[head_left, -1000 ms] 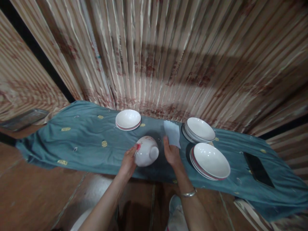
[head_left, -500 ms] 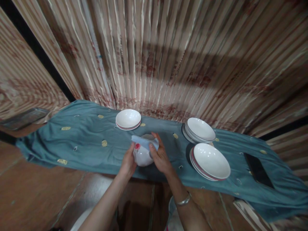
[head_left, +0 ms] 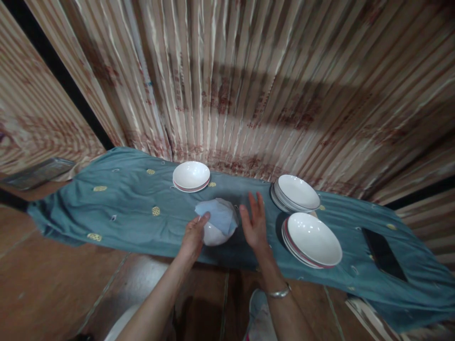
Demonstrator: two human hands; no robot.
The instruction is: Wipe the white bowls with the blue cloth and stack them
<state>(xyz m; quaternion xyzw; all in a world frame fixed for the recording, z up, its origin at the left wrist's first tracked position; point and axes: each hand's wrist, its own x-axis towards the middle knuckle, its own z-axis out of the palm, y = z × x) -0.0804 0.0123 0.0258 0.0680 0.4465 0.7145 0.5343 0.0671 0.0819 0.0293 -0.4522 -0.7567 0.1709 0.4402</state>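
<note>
My left hand (head_left: 194,237) grips the side of a white bowl (head_left: 214,236), its thumb pressing on a light blue cloth (head_left: 218,215) that lies over the bowl. The bowl is over the middle of the cloth-covered table, and much of it is hidden under the blue cloth. To its right, my right hand (head_left: 255,223) is raised with fingers spread, holding nothing and apart from the bowl. Beyond the bowl sits a small stack of white bowls (head_left: 192,174) with reddish rims.
A stack of white plates (head_left: 297,191) stands at the back right, with a stack of larger white bowls (head_left: 314,238) before it. Farther right lies a black phone (head_left: 384,254) on the teal tablecloth (head_left: 131,213). A metal tray (head_left: 39,173) is at the far left. Pleated curtain hangs behind.
My right hand has let go of the bowl and blue cloth and moved right, fingers opening. The blue cloth now spreads over more of the bowl. My left hand still grips the bowl.
</note>
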